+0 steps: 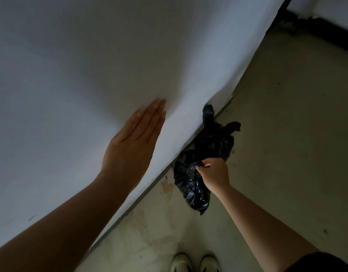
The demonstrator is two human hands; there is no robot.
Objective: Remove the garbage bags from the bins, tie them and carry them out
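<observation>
Two black garbage bags lie on the floor at the foot of a white wall. The nearer bag has its gathered top gripped by my right hand. Just beyond it sits the farther bag, tied, with knotted ends sticking up against the wall. My left hand presses flat on the wall with straight fingers, left of the bags.
A stained concrete floor stretches to the right. A dark skirting strip runs along the far wall at top right. My two light shoes stand at the bottom edge.
</observation>
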